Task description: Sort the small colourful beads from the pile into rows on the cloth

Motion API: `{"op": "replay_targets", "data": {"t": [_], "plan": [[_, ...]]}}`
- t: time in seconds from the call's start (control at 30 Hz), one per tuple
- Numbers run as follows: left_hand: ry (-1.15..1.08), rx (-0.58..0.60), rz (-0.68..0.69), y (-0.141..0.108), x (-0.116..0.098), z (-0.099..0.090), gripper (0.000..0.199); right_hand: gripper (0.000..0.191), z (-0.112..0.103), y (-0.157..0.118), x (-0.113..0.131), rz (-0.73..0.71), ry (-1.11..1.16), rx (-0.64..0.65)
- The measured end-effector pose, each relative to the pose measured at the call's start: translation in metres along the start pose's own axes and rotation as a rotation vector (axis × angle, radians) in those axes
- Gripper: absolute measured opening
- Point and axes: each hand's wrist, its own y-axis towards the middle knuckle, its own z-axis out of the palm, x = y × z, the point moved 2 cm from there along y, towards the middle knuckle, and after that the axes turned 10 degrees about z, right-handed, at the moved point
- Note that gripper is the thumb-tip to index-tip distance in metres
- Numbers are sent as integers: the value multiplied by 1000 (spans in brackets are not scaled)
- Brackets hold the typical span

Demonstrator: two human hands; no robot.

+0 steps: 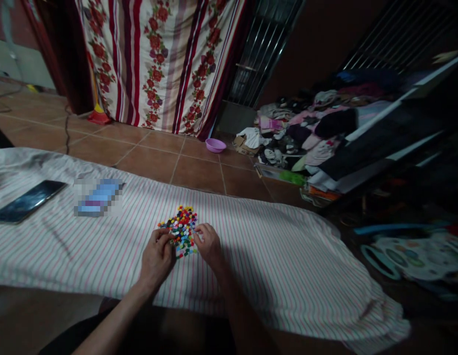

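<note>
two bare forearms reach in from the bottom edge, over a long surface covered by a striped cloth, white with thin pink and green lines. between the hands, near the middle of the cloth, lies a loose heap of tiny bead-like pieces in red, yellow, blue, green, white and black. the left hand rests at the near left side of the heap, its fingers curled inward; whether they pinch a piece is too small to tell. the right hand is at the right side, thumb and forefinger bent close to each other at the edge of the heap; i cannot tell whether anything is between them. to the left on the cloth lie a dark phone and, beside it, a bluish object blurred into blocks. beyond is a floor of brown tiles with a pink-purple bowl, a flowered, striped curtain and, to the right, a large jumble of clothes.
</note>
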Motion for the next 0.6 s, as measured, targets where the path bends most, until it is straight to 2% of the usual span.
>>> {"op": "replay_targets", "data": {"t": [0.17, 0.37, 0.5, 0.6], "plan": [[49, 3, -79, 4, 13, -5, 28, 18, 1, -1, 1, -9, 19, -28], [42, -55, -136, 12, 11, -6, 27, 24, -9, 0, -7, 112, 106, -67], [62, -94, -157, 18, 4, -6, 29, 24, -39, 18, -38, 250, 71, -195], [71, -113, -178, 22, 4, -6, 30, 23, -62, 40, -69, 374, -46, -220]]}}
